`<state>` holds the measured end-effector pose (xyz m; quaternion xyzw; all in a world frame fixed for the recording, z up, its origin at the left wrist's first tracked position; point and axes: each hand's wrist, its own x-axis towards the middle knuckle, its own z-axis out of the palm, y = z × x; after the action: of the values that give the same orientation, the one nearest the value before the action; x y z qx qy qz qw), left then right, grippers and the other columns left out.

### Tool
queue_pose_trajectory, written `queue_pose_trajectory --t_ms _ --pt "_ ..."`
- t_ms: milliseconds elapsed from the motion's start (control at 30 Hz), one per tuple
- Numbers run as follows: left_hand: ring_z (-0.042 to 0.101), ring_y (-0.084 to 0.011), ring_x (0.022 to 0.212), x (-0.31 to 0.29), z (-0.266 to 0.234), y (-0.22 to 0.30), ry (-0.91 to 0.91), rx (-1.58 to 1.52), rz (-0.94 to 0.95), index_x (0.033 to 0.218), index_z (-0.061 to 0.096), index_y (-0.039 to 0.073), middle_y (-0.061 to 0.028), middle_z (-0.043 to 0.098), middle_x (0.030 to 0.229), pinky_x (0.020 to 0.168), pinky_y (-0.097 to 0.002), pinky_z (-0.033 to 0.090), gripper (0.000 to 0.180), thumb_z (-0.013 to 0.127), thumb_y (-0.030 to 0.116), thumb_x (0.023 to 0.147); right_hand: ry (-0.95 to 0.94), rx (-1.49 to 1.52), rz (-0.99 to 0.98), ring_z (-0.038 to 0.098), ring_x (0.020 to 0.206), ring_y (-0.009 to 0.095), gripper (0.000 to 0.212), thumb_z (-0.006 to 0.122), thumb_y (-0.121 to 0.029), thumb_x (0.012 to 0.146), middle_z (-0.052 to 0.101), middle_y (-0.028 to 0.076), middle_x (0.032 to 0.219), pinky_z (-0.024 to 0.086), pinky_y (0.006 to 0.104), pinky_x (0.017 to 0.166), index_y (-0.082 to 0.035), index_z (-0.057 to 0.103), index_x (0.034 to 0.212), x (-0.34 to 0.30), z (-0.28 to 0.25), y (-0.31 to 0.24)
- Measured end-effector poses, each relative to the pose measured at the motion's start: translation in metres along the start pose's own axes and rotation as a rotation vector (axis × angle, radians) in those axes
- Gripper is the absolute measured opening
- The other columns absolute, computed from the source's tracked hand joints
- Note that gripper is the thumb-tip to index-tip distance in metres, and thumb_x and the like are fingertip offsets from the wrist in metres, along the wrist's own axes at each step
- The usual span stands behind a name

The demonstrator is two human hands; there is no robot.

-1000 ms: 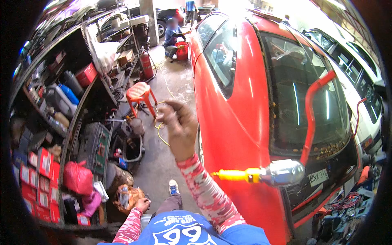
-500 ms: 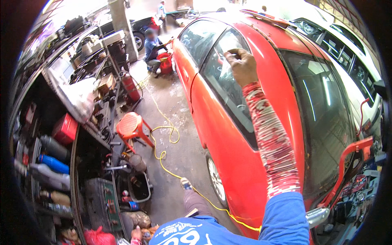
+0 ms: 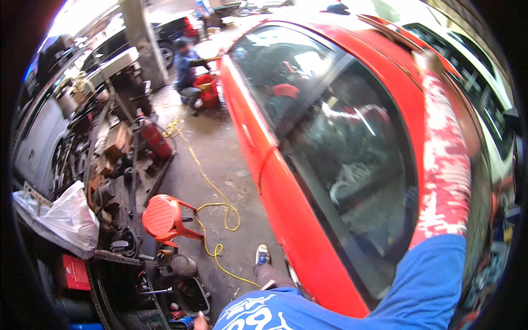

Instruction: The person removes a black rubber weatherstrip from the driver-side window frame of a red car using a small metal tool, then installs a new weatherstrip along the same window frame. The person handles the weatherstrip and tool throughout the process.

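My right arm, in a red-and-white patterned sleeve, stretches over a red car [image 3: 258,165]. At the roof, my right hand [image 3: 428,61] is up against a long red panel [image 3: 404,37] that lies on the car's top. Motion smears its fingers, so their grip on the panel's edge cannot be made out. Below the arm is the dark rear side window [image 3: 357,137], with reflections on the glass. Only a small part of my left hand [image 3: 201,321] shows at the lower edge, low beside my blue shirt; its fingers are mostly cut off.
An orange plastic stool [image 3: 162,215] and a yellow cord [image 3: 206,173] are on the floor. Cluttered shelving and a red fire extinguisher [image 3: 154,137] line the left. A co-worker [image 3: 190,71] crouches by a red bucket [image 3: 207,91] near the car's far end. A white car [image 3: 498,126] stands at right.
My right hand has gone from above the side window outward to the right, onto the roof by the red panel. My view has shifted nearer the car's side window.
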<state>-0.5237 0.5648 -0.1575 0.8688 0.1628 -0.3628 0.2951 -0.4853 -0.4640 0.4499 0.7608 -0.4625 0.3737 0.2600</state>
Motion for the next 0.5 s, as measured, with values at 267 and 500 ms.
queue_pose_trajectory --t_ms 267,500 --pt "0.068 -0.0219 0.064 0.097 -0.045 0.288 0.0 -0.305 0.065 0.106 0.071 -0.004 -0.0144 0.071 0.089 0.058 -0.036 0.052 0.071 0.037 0.058 0.103 -0.329 0.039 0.113 0.075 0.084 0.038 0.033 0.089 -0.022 0.07 0.073 0.027 0.086 0.06 0.0475 0.075 0.004 0.075 0.084 0.043 0.058 0.005" --pt "0.071 -0.0234 0.07 0.17 -0.027 0.365 -0.179 -0.002 0.113 0.104 0.072 -0.003 -0.0159 0.072 0.084 0.07 -0.0389 0.056 0.075 0.034 0.061 0.103 -0.294 0.191 0.238 0.075 0.084 0.036 0.017 0.08 -0.012 0.075 0.074 0.024 0.086 0.058 0.042 0.079 0.001 0.076 0.086 0.02 0.031 0.01"
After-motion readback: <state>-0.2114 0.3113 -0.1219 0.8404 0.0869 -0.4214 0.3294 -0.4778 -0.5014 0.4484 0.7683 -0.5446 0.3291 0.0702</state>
